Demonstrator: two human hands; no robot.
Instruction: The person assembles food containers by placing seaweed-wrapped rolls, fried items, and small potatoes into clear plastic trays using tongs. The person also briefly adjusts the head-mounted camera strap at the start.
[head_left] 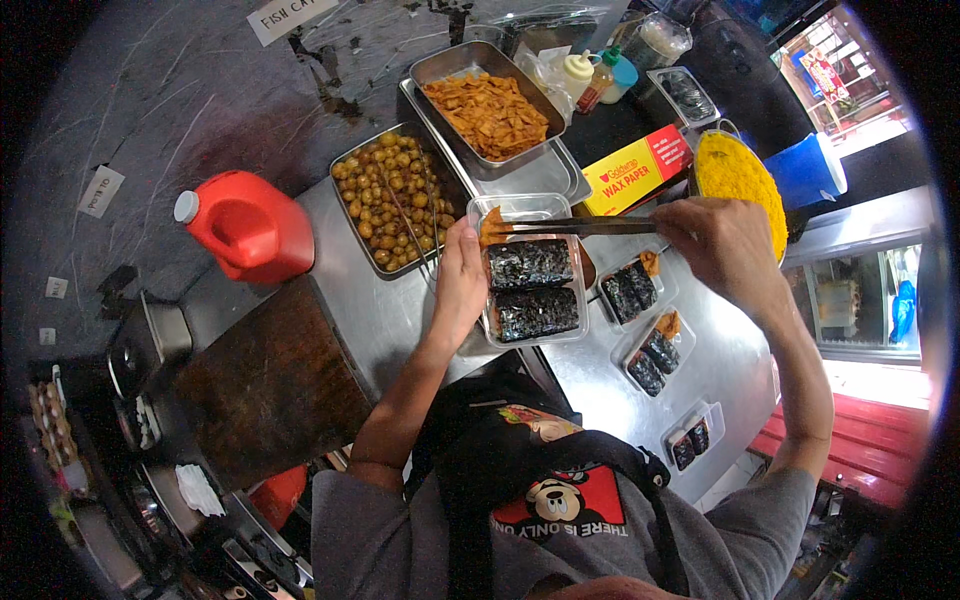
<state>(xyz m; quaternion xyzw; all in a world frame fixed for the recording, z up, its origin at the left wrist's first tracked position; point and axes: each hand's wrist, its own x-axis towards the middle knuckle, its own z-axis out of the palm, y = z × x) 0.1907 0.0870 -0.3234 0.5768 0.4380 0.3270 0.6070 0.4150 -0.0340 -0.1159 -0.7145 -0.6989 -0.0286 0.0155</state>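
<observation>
My left hand (461, 280) grips the side of a clear plastic container (583, 333), held up above the steel counter. Inside it lie two seaweed-wrapped rolls (536, 314), side by side. In my right hand (722, 248) is a pair of dark tongs (595, 226), reaching across the container's far end. Their tips touch an orange-brown fried strip (492, 226) in the far left corner, near my left fingertips. Whether the tips pinch the strip is too small to tell.
Three more containers of rolls, one being this tray (656, 354), stand on the steel counter (590, 400). Beyond are a pan of small potatoes (388, 195), a pan of fried strips (490, 112), a yellow box (638, 172) and yellow rice (738, 180). A red jug (255, 225) stands left.
</observation>
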